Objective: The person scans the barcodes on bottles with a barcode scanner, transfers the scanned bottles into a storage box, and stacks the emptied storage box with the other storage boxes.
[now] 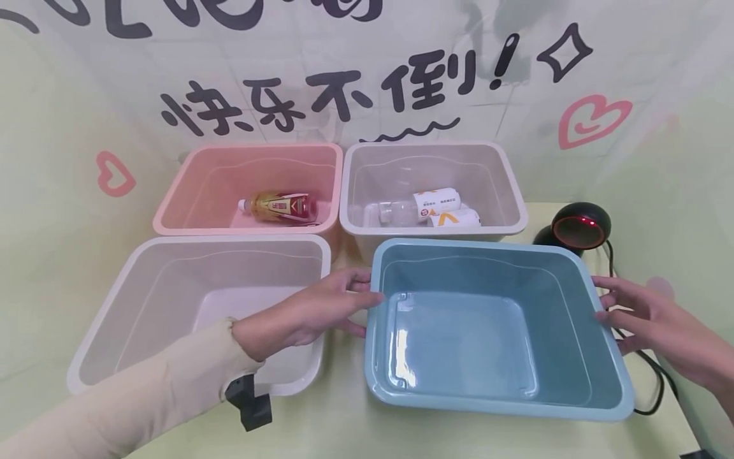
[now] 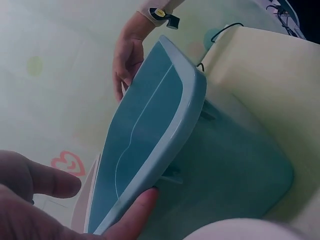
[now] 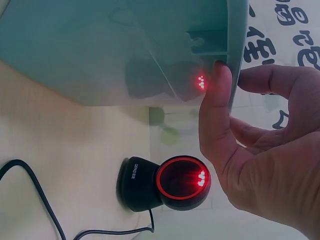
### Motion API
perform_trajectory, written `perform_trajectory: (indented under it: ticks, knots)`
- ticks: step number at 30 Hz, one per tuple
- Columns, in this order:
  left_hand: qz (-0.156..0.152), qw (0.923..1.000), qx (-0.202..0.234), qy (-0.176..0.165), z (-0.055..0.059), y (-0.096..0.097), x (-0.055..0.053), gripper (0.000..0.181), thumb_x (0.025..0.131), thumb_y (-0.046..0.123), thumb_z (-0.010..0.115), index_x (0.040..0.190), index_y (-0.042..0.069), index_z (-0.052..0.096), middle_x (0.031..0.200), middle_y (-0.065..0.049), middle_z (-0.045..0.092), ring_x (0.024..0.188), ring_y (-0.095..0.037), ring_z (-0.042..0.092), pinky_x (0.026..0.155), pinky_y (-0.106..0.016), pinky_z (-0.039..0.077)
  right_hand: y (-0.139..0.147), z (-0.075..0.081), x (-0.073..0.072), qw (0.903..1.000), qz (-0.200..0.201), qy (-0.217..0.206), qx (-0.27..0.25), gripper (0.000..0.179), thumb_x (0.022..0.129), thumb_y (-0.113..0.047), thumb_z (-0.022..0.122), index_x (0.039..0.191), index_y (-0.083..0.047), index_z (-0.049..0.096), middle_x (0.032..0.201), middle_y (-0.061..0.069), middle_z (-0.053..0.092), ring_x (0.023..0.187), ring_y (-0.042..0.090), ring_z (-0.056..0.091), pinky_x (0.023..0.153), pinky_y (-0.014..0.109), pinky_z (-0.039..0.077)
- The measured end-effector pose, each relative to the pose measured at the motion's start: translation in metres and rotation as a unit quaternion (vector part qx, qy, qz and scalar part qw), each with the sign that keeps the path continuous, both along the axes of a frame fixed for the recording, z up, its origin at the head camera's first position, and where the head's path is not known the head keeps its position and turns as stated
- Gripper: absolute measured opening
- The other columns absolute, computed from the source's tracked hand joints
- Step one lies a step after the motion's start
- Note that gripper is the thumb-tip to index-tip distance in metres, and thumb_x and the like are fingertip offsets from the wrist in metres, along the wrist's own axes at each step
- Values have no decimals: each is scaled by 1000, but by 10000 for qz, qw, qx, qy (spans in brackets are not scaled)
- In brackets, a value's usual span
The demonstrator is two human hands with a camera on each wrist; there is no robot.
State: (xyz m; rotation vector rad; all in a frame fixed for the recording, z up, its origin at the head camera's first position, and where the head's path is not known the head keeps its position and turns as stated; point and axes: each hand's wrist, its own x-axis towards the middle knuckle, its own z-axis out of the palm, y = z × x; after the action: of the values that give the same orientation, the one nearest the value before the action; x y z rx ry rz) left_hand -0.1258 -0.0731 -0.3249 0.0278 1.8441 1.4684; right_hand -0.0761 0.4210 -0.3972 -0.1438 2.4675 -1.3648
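A blue plastic bin stands at the front right, with nothing lying inside it. My left hand holds its left rim, the thumb reaching over the edge. In the left wrist view, one of that hand's fingers touches the outside just under the rim. On the opposite side my right hand pinches the right rim. The right wrist view shows this hand with digits on both faces of the rim.
Behind stand a pink bin holding a drink bottle and a grey bin holding white-labelled bottles. Another pale bin is at front left. A black scanner with a cable sits behind the blue bin's right corner.
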Motion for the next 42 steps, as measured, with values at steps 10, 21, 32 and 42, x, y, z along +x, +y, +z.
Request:
perform_trajectory:
  ticks: [10,21,32,42]
  knots:
    - [293,9994,167,-69,11,-8,8,58,104,9,63,155,-1,37,149,-26,50,116,-35,73,90,-46,66,5,4,9,9996,53,-140,-243,68,107,3,47,147,-52,43,116,-18,65,94,8,74,69,32,63]
    - [555,9966,607,-10,14,-23,14,59,104,11,62,156,-3,37,140,-25,56,121,-32,68,85,-47,67,4,14,11,9993,-213,-234,-215,66,107,2,51,151,-46,43,127,-16,54,95,12,72,65,35,61]
    - [468,9954,826,106,22,-36,21,58,104,11,61,156,-3,39,148,-27,54,123,-31,65,91,-48,66,4,27,5,9944,409,-66,-968,67,105,11,41,156,-33,46,117,-7,70,91,18,76,64,40,63]
    - [369,9928,1106,282,36,-45,27,62,104,12,61,158,-2,34,153,-28,49,131,-34,61,93,-46,66,-3,48,0,9990,40,327,-299,63,104,8,46,147,-38,52,109,-12,72,84,16,75,58,39,62]
